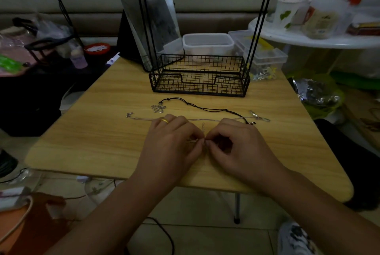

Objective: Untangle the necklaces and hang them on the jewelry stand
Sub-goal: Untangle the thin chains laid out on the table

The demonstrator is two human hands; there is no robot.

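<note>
Left hand [170, 137]: my fingertips pinch the thin silver chain necklace [197, 120].
Right hand [236, 141]: pinches the same spot, tips nearly touching.
Chain axis: left-right across the light wooden table [92, 131], just beyond my knuckles.
Black wire jewelry stand [199, 76]: straight ahead, well apart.

The desk [107, 131] has a light wood-grain top, smooth and matt. The jewelry stand [198, 78] is thin black wire, painted matt, with a mesh basket at its base. The flower pendant [158, 108] is shiny silver metal on a black cord [205, 108] that looks like matt fibre. The thin chain [144, 118] is fine, pale metal. The ring [164, 120] is glossy gold-coloured metal. The containers [207, 43] behind the stand are translucent, smooth plastic. The mirror [148, 14] is glossy.
</note>
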